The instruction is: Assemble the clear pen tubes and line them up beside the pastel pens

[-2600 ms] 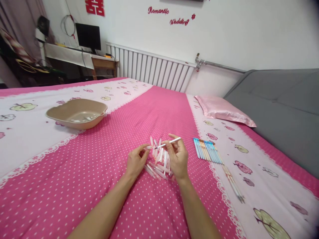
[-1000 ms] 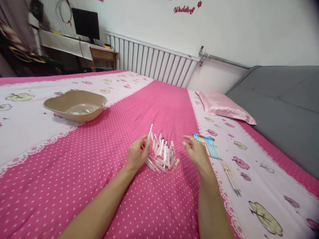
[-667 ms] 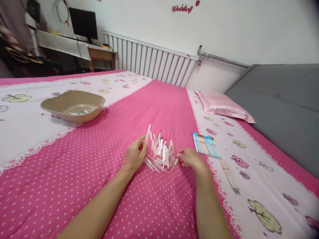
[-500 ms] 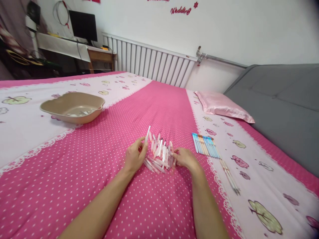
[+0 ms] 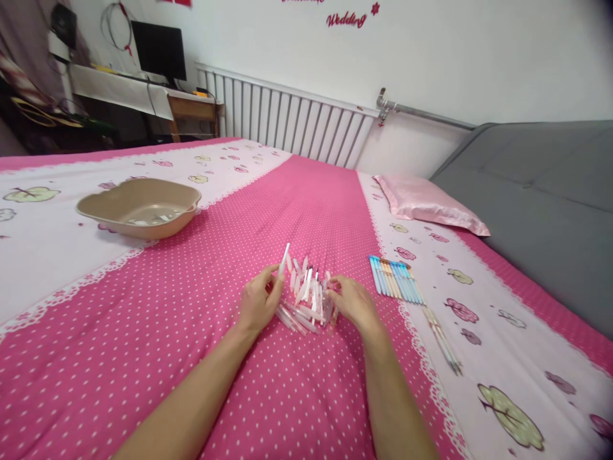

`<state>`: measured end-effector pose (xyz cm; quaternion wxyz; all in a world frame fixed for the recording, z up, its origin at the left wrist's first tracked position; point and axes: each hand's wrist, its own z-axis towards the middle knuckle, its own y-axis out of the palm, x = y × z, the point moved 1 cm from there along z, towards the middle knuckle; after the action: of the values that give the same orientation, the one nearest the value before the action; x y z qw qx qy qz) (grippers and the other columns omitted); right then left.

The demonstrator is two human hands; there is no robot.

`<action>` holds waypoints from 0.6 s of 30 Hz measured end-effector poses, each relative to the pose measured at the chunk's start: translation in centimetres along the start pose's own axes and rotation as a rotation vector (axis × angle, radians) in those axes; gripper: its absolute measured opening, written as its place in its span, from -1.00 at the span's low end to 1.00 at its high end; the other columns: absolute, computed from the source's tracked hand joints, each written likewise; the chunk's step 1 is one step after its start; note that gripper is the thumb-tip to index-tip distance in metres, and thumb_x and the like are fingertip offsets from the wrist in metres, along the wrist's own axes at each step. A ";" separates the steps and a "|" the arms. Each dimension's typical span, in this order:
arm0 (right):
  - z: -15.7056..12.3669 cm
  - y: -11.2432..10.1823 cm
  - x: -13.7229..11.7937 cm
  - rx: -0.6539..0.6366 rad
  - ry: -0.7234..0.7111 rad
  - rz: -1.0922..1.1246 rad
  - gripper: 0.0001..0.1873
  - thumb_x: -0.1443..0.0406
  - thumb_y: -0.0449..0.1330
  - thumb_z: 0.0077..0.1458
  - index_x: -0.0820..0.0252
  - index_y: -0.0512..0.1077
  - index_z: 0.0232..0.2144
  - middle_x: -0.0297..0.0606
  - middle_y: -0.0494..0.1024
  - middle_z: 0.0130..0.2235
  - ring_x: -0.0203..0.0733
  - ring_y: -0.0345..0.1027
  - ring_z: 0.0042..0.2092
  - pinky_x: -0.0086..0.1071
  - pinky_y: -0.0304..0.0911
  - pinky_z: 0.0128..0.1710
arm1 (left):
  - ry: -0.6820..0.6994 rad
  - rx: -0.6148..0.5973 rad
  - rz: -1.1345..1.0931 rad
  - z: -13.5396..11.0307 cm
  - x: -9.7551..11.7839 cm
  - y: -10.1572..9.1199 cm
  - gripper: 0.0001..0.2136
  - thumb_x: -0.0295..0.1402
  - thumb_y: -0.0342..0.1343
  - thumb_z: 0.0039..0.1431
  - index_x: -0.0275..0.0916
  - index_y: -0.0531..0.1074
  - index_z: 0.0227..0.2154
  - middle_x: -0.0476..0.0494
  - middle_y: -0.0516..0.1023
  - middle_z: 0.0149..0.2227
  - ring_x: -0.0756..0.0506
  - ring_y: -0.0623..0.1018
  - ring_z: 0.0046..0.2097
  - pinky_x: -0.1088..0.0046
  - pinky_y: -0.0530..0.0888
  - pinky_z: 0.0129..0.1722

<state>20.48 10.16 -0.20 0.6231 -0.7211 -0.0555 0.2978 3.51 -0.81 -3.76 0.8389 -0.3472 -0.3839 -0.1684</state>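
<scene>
A heap of clear and pink pen parts (image 5: 309, 297) lies on the pink dotted bedspread (image 5: 268, 409) in front of me. My left hand (image 5: 257, 304) rests at the heap's left edge and pinches a thin white pen tube (image 5: 284, 260) that points up and away. My right hand (image 5: 353, 302) is at the heap's right edge, fingers curled onto the parts; what they grip is hidden. A row of finished blue and orange pens (image 5: 396, 279) lies to the right, and a bundle of thin refills (image 5: 444, 341) lies nearer me.
A beige basin (image 5: 138, 206) with a few clear pieces inside sits on the bed at the left. A pink pillow (image 5: 428, 206) lies at the far right beside the grey headboard (image 5: 541, 204). A radiator (image 5: 287, 124) and a desk with a monitor (image 5: 159, 59) stand beyond the bed.
My right hand let go of the white tube, swung out to the right, then came back down to the heap's right edge. My left hand kept the tube and stayed put.
</scene>
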 end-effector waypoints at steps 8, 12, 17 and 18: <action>0.2 0.9 -1.0 -0.026 -0.213 0.089 -0.75 0.32 0.12 0.04 0.09 0.48 -0.20 -0.21 0.44 -0.08 -0.15 0.25 0.01 -0.38 0.11 -0.07 | 0.003 0.002 0.008 0.0 0.0 -0.1 -0.69 -0.22 -0.07 0.17 -0.26 0.37 -0.10 0.00 0.47 -0.53 0.02 0.43 -0.51 0.53 0.32 -0.48; 0.1 1.2 -1.1 -0.056 -0.165 0.043 -0.80 0.30 0.19 -0.03 0.15 0.45 -0.28 -0.19 0.43 -0.13 -0.16 0.28 -0.07 -0.40 0.12 -0.15 | 0.000 -0.005 0.009 -0.1 0.1 -0.1 -0.69 -0.22 -0.07 0.17 -0.26 0.37 -0.10 0.00 0.47 -0.53 0.02 0.42 -0.52 0.53 0.31 -0.50; 0.1 1.3 -0.5 -0.022 -0.082 0.037 -0.81 0.32 0.20 -0.07 0.16 0.41 -0.31 -0.22 0.42 -0.19 -0.20 0.30 -0.16 -0.42 0.13 -0.22 | 0.014 -0.006 0.011 -0.1 0.0 -0.1 -0.70 -0.23 -0.07 0.18 -0.25 0.37 -0.11 0.02 0.44 -0.54 0.03 0.40 -0.52 0.54 0.31 -0.48; 0.1 1.2 -0.4 -0.016 -0.072 0.036 -0.82 0.32 0.19 -0.07 0.16 0.41 -0.31 -0.21 0.42 -0.19 -0.19 0.31 -0.16 -0.41 0.13 -0.22 | 0.014 -0.008 0.008 -0.1 0.1 -0.1 -0.70 -0.23 -0.08 0.18 -0.25 0.37 -0.11 0.02 0.44 -0.54 0.03 0.40 -0.51 0.54 0.31 -0.48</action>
<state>19.69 9.81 -1.20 0.6095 -0.7157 -0.0673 0.3345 3.53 -0.91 -3.72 0.8409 -0.3508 -0.3758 -0.1691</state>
